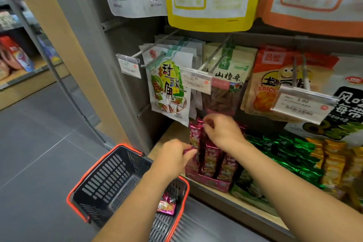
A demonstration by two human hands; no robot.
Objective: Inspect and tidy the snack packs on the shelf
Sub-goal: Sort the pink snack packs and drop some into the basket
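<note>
Center of frame, left hand [174, 155] and right hand [222, 131] each pinch pink snack packs [211, 155] by their tops. Probably light, crinkly and slippery.

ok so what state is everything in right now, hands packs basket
left hand, pinching the nearer magenta pack
right hand, pinching a rear magenta pack
magenta packs, upright in their display box
basket, on the floor, one snack pack inside
tamarind bag, hanging on its hook
green packs, lying overlapped

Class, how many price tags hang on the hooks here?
3, in one row: left tag, middle tag, right tag, which hangs lowest. Others may sit outside the frame.
</note>
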